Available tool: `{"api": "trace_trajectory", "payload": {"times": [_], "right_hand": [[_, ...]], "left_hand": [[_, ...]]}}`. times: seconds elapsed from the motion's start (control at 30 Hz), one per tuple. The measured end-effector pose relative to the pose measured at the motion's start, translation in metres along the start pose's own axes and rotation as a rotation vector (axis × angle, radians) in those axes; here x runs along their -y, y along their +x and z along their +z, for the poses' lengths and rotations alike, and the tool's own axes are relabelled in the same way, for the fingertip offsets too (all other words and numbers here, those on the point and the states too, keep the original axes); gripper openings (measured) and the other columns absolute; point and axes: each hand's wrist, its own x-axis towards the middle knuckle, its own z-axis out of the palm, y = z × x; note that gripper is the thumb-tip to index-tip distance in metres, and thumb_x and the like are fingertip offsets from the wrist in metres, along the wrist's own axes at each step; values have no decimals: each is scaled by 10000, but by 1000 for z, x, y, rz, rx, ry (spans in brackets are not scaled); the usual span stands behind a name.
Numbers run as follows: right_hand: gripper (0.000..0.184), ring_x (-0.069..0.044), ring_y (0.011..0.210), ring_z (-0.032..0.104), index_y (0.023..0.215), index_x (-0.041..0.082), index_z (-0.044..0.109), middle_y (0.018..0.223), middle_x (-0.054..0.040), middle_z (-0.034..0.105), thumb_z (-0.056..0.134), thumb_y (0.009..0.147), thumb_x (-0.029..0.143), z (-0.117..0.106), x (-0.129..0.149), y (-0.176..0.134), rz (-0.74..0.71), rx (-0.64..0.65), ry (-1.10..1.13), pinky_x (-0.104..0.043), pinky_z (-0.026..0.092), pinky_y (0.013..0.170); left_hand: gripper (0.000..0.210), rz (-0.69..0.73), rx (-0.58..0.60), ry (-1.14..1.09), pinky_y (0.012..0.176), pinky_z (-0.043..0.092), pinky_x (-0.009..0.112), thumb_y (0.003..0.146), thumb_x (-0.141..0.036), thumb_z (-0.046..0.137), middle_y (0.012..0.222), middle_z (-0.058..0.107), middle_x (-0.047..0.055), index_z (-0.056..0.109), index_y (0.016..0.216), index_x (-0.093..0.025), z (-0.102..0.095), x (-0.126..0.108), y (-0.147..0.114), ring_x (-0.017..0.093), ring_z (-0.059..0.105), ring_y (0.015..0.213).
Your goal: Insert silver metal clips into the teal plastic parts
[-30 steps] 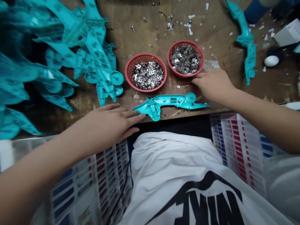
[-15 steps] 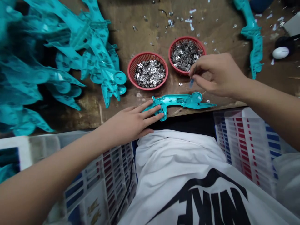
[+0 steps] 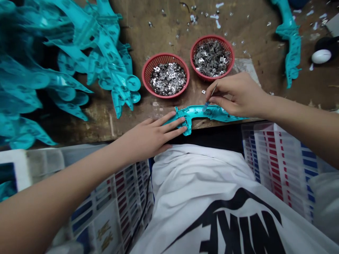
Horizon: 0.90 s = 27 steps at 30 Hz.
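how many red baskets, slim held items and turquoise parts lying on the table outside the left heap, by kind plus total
Red baskets: 2
Slim item in the right hand: 1
Turquoise parts outside the left heap: 2
Total: 5

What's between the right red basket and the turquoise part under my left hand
In the head view: a small metal piece on the table, plus your right hand holding a thin tool.

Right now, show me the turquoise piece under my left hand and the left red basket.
Turquoise piece [image 3: 196, 112]: head view, on its middle stretch.
Left red basket [image 3: 164, 58]: head view, on its far wall.
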Motion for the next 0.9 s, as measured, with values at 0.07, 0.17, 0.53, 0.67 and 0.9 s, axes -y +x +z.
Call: {"api": "trace_trajectory", "payload": {"times": [0.07,0.17,0.53,0.67,0.9], "right_hand": [[211,-269,957,883,1271,298,894,1054,-33,923,708,1246,392,3,-1,0,-26,3,-13,-429,729,936],[206,-268,984,887,1257,297,880,1085,-33,925,682,1242,353,4,2,1,-32,13,-42,-425,722,955],[249,-269,1005,880,1176,250,818,1109,-72,911,582,1244,292,28,11,-4,-129,17,-35,-412,696,903],[265,-282,1045,902,1274,279,857,1202,-67,938,595,1262,319,13,25,-7,-74,-22,-66,-448,747,983],[214,-299,1004,898,1262,310,891,1163,-86,948,710,1221,417,1,14,-11,113,-86,-117,-441,790,971]], "left_hand": [[808,1,6,1,1334,696,634,1222,-323,724,2064,474,75,492,1992,-400,0,-1,1,467,389,1963],[824,1,15,2,1316,701,636,1218,-309,731,2074,459,75,479,1997,-402,1,0,1,474,380,1965],[813,1,-31,-1,1325,684,623,1215,-250,684,2065,487,62,497,1989,-417,6,-2,0,453,426,1950],[817,11,-48,44,1227,739,604,1220,-252,657,2065,474,63,471,2002,-396,9,-3,0,470,418,1949],[826,52,-78,73,1151,769,573,1214,-216,637,2068,458,52,471,2004,-389,10,1,-3,449,438,1941]]}}
